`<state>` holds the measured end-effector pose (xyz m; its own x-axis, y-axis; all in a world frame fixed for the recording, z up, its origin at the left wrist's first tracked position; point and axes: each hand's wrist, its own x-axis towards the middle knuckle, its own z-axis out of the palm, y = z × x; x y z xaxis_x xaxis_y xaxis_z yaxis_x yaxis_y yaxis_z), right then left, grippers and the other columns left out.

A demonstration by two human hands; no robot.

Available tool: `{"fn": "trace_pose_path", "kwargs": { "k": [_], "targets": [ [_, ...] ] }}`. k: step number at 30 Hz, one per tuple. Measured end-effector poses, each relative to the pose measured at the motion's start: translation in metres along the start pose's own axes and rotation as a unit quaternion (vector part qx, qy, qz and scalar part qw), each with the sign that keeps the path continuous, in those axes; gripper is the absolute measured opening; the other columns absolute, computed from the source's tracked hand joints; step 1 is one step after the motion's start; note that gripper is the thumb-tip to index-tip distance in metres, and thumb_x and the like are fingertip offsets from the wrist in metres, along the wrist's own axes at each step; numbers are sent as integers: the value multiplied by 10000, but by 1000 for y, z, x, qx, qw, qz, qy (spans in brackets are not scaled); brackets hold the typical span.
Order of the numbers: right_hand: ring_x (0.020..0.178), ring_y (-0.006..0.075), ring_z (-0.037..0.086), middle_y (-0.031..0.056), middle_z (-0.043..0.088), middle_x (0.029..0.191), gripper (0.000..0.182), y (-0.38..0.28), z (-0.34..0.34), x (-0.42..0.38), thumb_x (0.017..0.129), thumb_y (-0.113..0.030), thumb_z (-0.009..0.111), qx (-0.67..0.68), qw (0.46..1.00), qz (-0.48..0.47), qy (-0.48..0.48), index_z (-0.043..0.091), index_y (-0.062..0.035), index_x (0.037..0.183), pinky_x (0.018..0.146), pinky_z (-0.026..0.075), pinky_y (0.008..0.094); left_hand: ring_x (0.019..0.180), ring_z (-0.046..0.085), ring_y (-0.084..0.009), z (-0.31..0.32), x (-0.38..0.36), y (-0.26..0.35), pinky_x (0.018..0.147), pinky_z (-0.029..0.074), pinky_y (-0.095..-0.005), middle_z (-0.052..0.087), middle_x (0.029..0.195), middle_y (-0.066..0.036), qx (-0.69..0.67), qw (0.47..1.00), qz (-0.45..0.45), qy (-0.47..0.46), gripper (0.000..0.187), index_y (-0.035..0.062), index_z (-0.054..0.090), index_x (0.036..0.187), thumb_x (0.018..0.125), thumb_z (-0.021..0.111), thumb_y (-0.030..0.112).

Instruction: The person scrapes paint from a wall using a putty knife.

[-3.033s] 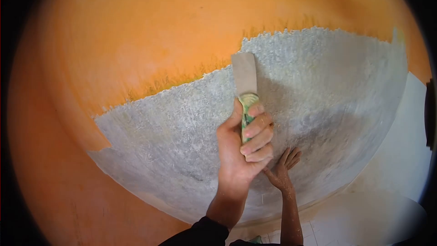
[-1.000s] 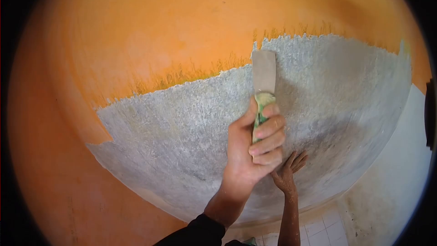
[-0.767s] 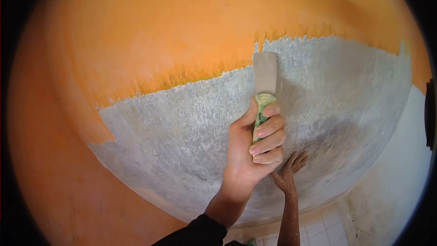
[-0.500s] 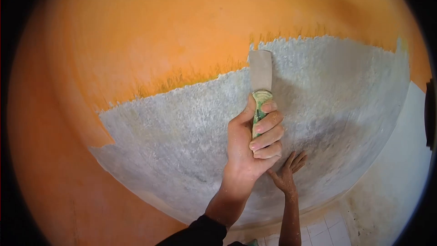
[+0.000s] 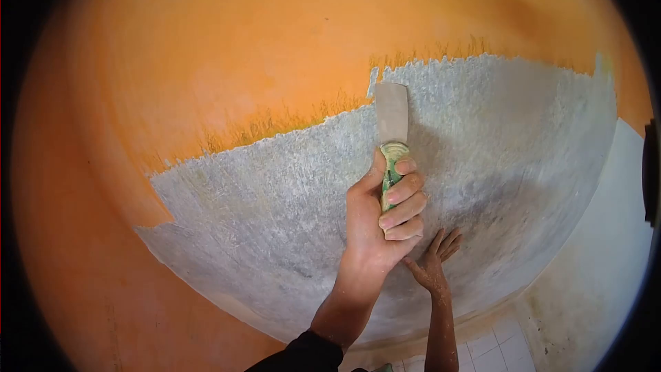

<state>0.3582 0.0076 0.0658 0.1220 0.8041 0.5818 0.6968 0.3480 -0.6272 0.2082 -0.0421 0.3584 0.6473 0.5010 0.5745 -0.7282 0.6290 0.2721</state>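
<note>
My left hand (image 5: pixel 379 213) is closed around the green and cream handle of a putty knife (image 5: pixel 392 111), with the palm side toward me and the thumb along the handle. Its flat metal blade points up, and the tip lies just under the ragged edge of the orange paint (image 5: pixel 261 48). Below that edge is a rough grey bare patch (image 5: pixel 261 200) of wall. Lower right, my right hand (image 5: pixel 434 265) rests on the grey patch with fingers spread. Pale dust specks both hands.
Orange wall (image 5: pixel 76 255) continues at the left, and a pale wall (image 5: pixel 585 248) stands at the right. White tiles (image 5: pixel 492 351) show along the bottom. A dark object (image 5: pixel 649 172) sits at the right edge of view.
The putty knife has dropped slightly from the paint edge with my left hand. A narrow grey strip now shows left of the blade tip. My right hand stays in place.
</note>
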Motion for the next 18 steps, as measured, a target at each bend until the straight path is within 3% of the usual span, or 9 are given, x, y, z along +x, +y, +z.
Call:
{"fn": "trace_pose_path", "kwargs": {
  "k": [6,12,15,18],
  "targets": [
    [1366,500,-335,353,-302,1491,1299,-8,-2,0,762,-727,641,13,1000,11,7,-118,13,1513,1040,-211,654,437,376,-91,2,-4,-4,341,288,-230,433,697,-11,2,1000,5,17,374,63,489,971,1055,350,399],
    [1377,489,-326,320,-285,1517,1241,-11,-2,0,788,-714,621,25,999,3,25,-98,-30,1532,1072,-191,627,438,375,-96,7,-6,-3,352,276,-229,436,702,-17,10,1000,13,27,363,72,485,974,1055,347,399],
    [1427,469,-234,287,-222,1554,1103,-20,-20,-4,858,-651,583,22,1000,10,-6,-26,-44,1548,1082,-175,628,444,380,-98,8,4,2,367,283,-244,436,701,-18,12,1000,-10,-4,361,73,481,982,1055,345,399],
    [1469,429,15,293,44,1572,898,-58,-50,-3,927,-567,536,-3,998,40,57,160,-27,1539,1141,-35,601,455,388,-103,18,10,-1,398,311,-255,436,700,-15,14,1000,-7,-17,358,75,483,983,1054,350,400]
  ]
}}
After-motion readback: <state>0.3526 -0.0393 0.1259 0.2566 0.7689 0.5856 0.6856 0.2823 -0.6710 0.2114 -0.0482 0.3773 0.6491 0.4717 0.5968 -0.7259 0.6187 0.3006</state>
